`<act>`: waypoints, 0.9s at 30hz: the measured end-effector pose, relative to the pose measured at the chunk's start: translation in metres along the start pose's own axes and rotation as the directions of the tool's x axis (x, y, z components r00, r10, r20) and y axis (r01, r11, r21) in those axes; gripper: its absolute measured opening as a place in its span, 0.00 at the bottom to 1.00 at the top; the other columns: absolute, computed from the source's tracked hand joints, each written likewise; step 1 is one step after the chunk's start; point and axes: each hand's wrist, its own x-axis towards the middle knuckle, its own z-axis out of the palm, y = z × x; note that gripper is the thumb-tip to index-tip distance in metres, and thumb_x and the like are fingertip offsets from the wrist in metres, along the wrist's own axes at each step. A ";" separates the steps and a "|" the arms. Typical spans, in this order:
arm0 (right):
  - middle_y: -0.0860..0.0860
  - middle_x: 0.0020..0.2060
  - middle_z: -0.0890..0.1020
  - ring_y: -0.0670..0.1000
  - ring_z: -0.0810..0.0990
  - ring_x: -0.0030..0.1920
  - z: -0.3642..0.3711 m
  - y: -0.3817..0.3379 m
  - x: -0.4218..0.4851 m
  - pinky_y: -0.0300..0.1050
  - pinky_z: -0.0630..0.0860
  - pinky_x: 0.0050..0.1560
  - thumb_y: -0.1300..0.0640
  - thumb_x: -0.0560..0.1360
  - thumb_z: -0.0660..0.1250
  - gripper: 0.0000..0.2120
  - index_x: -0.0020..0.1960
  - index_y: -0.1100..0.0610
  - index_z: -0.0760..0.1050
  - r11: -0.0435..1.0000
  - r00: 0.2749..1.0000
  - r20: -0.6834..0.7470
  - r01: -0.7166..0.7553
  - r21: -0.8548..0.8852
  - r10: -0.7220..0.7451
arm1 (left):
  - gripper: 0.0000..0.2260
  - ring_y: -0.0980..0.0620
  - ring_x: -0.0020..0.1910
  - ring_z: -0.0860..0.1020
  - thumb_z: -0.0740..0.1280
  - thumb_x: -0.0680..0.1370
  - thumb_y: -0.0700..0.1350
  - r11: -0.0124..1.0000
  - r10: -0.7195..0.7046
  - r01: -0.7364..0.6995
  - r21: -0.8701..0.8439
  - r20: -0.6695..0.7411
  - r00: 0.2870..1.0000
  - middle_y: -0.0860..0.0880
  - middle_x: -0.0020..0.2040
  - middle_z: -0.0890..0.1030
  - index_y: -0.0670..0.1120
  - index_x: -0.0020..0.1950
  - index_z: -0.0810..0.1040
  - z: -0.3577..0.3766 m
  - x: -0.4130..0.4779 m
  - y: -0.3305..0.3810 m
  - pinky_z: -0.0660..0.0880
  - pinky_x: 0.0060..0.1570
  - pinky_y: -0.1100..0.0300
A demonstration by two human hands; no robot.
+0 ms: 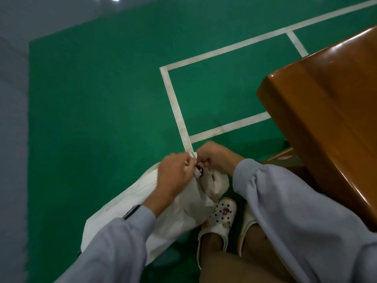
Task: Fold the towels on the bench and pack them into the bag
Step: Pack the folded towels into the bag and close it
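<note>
A white cloth bag [189, 203] lies on the green floor in front of my feet, its upper end bunched up. My left hand [176, 174] grips the bunched fabric at the bag's top. My right hand [214, 155] pinches the same spot from the other side, right at a small dark buckle [199, 170] on the bag. Both hands touch each other over the bag's mouth. No towel shows; whatever is inside the bag is hidden. The brown wooden bench [326, 111] stands to my right with a bare top.
The green court floor [98, 111] has white painted lines [175, 107] running past the bag. A grey floor strip [12, 119] borders the left side. My feet wear white clogs [219, 219] beside the bag, close to the bench's base.
</note>
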 end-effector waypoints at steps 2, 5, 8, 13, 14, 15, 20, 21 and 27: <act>0.51 0.23 0.71 0.46 0.65 0.20 0.000 -0.001 0.001 0.35 0.59 0.20 0.67 0.78 0.57 0.14 0.34 0.59 0.70 0.998 0.991 0.131 -0.030 0.058 0.022 | 0.17 0.44 0.36 0.77 0.60 0.83 0.56 0.938 -0.345 0.342 0.056 0.076 0.935 0.49 0.35 0.79 0.47 0.39 0.76 -0.003 0.022 -0.012 0.69 0.35 0.55; 0.49 0.26 0.65 0.46 0.59 0.24 0.004 -0.004 0.001 0.37 0.54 0.23 0.59 0.78 0.57 0.14 0.34 0.53 0.67 0.979 0.993 0.118 -0.001 0.206 -0.024 | 0.24 0.41 0.46 0.81 0.57 0.81 0.64 0.870 -0.492 0.442 0.217 0.355 0.795 0.46 0.43 0.81 0.45 0.46 0.80 0.014 0.061 -0.011 0.73 0.43 0.53; 0.49 0.24 0.67 0.47 0.60 0.22 0.001 0.004 0.001 0.38 0.56 0.24 0.56 0.77 0.59 0.15 0.31 0.53 0.68 0.970 0.995 0.023 0.092 0.226 -0.100 | 0.20 0.45 0.36 0.81 0.59 0.79 0.60 0.800 -0.518 0.585 0.129 0.640 0.567 0.45 0.38 0.80 0.44 0.43 0.78 0.026 0.090 -0.010 0.74 0.37 0.58; 0.49 0.25 0.71 0.47 0.63 0.22 -0.002 0.014 -0.002 0.38 0.58 0.23 0.58 0.74 0.65 0.10 0.34 0.54 0.73 0.956 0.983 0.038 0.168 0.240 -0.182 | 0.17 0.56 0.16 0.60 0.55 0.81 0.41 0.712 -0.425 0.639 0.291 0.903 0.062 0.51 0.21 0.65 0.46 0.31 0.65 0.015 0.120 -0.003 0.55 0.17 0.69; 0.49 0.26 0.72 0.47 0.64 0.23 -0.002 0.014 -0.003 0.38 0.59 0.23 0.58 0.74 0.65 0.09 0.34 0.54 0.74 0.957 0.983 0.035 0.167 0.236 -0.180 | 0.18 0.57 0.15 0.59 0.54 0.82 0.40 0.709 -0.396 0.639 0.298 0.918 0.011 0.52 0.21 0.65 0.46 0.31 0.65 0.016 0.122 -0.003 0.54 0.16 0.69; 0.49 0.26 0.72 0.47 0.64 0.23 -0.002 0.015 -0.003 0.38 0.60 0.24 0.59 0.73 0.65 0.09 0.34 0.54 0.73 0.958 0.984 0.036 0.162 0.235 -0.175 | 0.18 0.58 0.16 0.58 0.54 0.82 0.39 0.709 -0.370 0.644 0.288 0.929 -0.007 0.52 0.21 0.64 0.46 0.31 0.65 0.019 0.122 -0.004 0.53 0.16 0.68; 0.51 0.28 0.72 0.49 0.68 0.26 0.003 0.027 -0.003 0.37 0.62 0.26 0.60 0.74 0.66 0.09 0.35 0.56 0.71 0.972 0.998 -0.024 0.065 0.225 -0.061 | 0.08 0.51 0.29 0.72 0.67 0.76 0.42 0.712 -0.547 0.692 0.120 0.713 0.439 0.48 0.32 0.75 0.45 0.36 0.75 0.061 0.098 -0.020 0.66 0.28 0.62; 0.51 0.28 0.71 0.49 0.67 0.26 0.005 0.031 -0.002 0.37 0.61 0.27 0.59 0.73 0.66 0.08 0.35 0.56 0.71 0.972 0.999 -0.021 0.041 0.230 -0.037 | 0.06 0.49 0.33 0.76 0.68 0.75 0.44 0.732 -0.572 0.673 0.109 0.635 0.519 0.47 0.36 0.78 0.44 0.39 0.77 0.065 0.095 -0.023 0.69 0.32 0.61; 0.50 0.23 0.65 0.48 0.59 0.21 0.003 0.054 -0.006 0.33 0.57 0.26 0.63 0.70 0.63 0.09 0.32 0.55 0.68 0.970 0.998 0.044 -0.050 0.237 0.041 | 0.09 0.45 0.43 0.81 0.70 0.74 0.51 0.778 -0.580 0.613 0.138 0.531 0.617 0.46 0.44 0.81 0.45 0.45 0.78 0.067 0.102 -0.031 0.71 0.36 0.59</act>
